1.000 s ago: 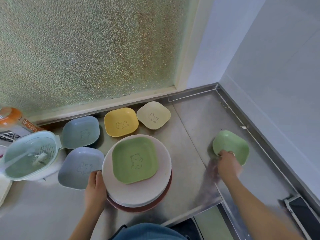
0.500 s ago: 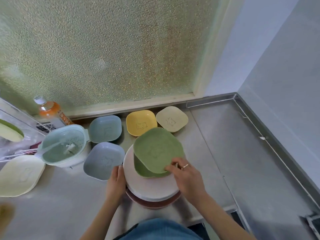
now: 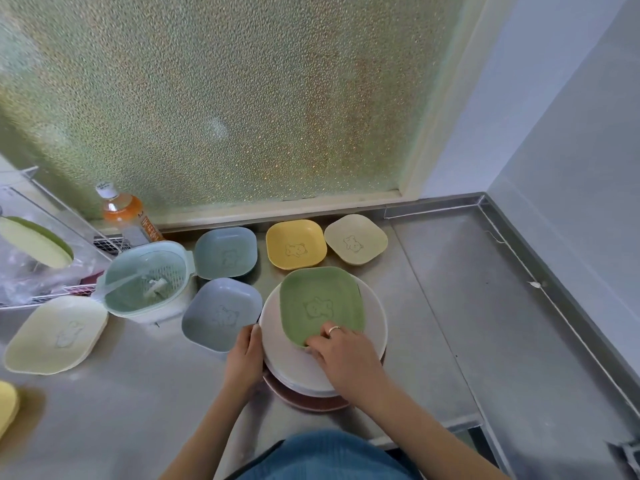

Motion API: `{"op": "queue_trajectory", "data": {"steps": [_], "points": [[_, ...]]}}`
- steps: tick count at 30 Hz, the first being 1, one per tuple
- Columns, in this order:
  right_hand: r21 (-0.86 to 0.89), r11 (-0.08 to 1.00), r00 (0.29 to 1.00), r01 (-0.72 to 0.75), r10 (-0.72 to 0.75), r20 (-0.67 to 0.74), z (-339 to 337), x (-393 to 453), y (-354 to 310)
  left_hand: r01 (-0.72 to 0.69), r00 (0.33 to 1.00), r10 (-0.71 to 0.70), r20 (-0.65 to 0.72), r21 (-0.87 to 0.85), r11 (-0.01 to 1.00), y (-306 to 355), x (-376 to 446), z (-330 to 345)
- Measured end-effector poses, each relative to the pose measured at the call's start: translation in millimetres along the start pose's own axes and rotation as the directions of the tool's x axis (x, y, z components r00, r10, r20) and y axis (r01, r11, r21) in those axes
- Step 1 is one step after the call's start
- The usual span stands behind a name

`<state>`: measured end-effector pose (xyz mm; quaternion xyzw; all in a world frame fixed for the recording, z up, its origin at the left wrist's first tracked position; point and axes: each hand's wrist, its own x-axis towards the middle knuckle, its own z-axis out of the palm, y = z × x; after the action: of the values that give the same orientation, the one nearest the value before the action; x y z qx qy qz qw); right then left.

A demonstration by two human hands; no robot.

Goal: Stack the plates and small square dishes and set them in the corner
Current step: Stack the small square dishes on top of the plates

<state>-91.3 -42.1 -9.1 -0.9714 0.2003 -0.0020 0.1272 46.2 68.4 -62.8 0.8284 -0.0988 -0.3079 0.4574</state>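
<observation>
Stacking is partly done: the green square dish (image 3: 320, 303) sits on the white round plate (image 3: 287, 362), which tops a pile with a reddish-brown plate (image 3: 304, 403) at the bottom. Your right hand (image 3: 346, 355) rests on the near rim of that green dish, fingers bent over its edge; whether they pinch it or only press it down you cannot tell from here. Your left hand (image 3: 244, 358) steadies the pile's left side, fingers straight and together against the plate edge.

Left to gather, by my reading: two blue-grey square dishes (image 3: 221, 313) (image 3: 225, 252), the yellow square dish (image 3: 295, 248) and the beige square dish (image 3: 355, 243) along the window ledge, plus a pale cream dish (image 3: 57, 334) far to your left. The pile stands mid-counter, well apart from the steel corner (image 3: 481, 202), so the move there is not yet made
</observation>
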Motion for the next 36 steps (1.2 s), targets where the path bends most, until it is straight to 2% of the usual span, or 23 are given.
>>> {"op": "queue_trajectory", "data": {"steps": [1,6,9,13,15,17,19,22,24,27,29,31,34,36], "points": [[-0.022,1.000,0.999,0.010,-0.009,0.050,-3,5,-1,0.001,1.000,-0.001,-0.006,-0.003,1.000,-2,1,-1],[-0.039,0.999,0.995,0.018,-0.015,0.094,-2,16,-7,0.013,0.996,-0.008,-0.092,0.051,0.999,-14,10,-8],[0.004,1.000,0.995,-0.011,0.011,0.102,-1,17,-4,0.041,0.989,-0.016,-0.144,0.178,0.983,-19,14,-17],[0.098,0.995,0.999,-0.022,0.017,0.050,-6,10,-1,0.057,0.995,-0.024,-0.099,0.347,0.936,-29,16,-27],[0.158,0.987,1.000,-0.006,0.006,0.003,-6,5,-2,0.025,0.996,0.015,-0.086,0.452,0.892,-31,17,-29],[0.211,0.978,0.999,0.006,0.005,-0.051,-4,3,-3,-0.025,0.995,0.075,-0.061,0.592,0.806,-31,15,-29],[0.236,0.972,0.998,0.005,0.011,-0.067,-1,1,-1,-0.043,0.990,0.119,-0.071,0.660,0.750,-31,14,-28],[0.264,0.965,0.998,-0.002,0.017,-0.054,1,1,1,-0.029,0.970,0.185,-0.161,0.673,0.739,-29,7,-28],[0.278,0.961,0.998,0.010,0.009,-0.065,2,1,3,-0.021,0.940,0.225,-0.256,0.616,0.788,-20,1,-31],[0.306,0.951,0.996,0.040,-0.015,-0.084,1,0,1,0.007,0.858,0.227,-0.460,0.454,0.891,2,-1,-42],[0.329,0.942,0.994,0.073,-0.040,-0.106,-3,2,-3,-0.073,0.817,0.264,-0.513,0.362,0.929,11,0,-46],[0.365,0.925,0.988,0.105,-0.054,-0.147,-9,5,-4,-0.224,0.792,0.362,-0.492,0.317,0.922,18,-1,-46],[0.399,0.908,0.973,0.130,-0.041,-0.225,-21,14,0,-0.411,0.757,0.528,-0.385,0.348,0.843,28,-3,-42],[0.386,0.912,0.956,0.136,-0.019,-0.293,-29,18,3,-0.533,0.704,0.654,-0.278,0.403,0.744,33,-4,-36]]}}
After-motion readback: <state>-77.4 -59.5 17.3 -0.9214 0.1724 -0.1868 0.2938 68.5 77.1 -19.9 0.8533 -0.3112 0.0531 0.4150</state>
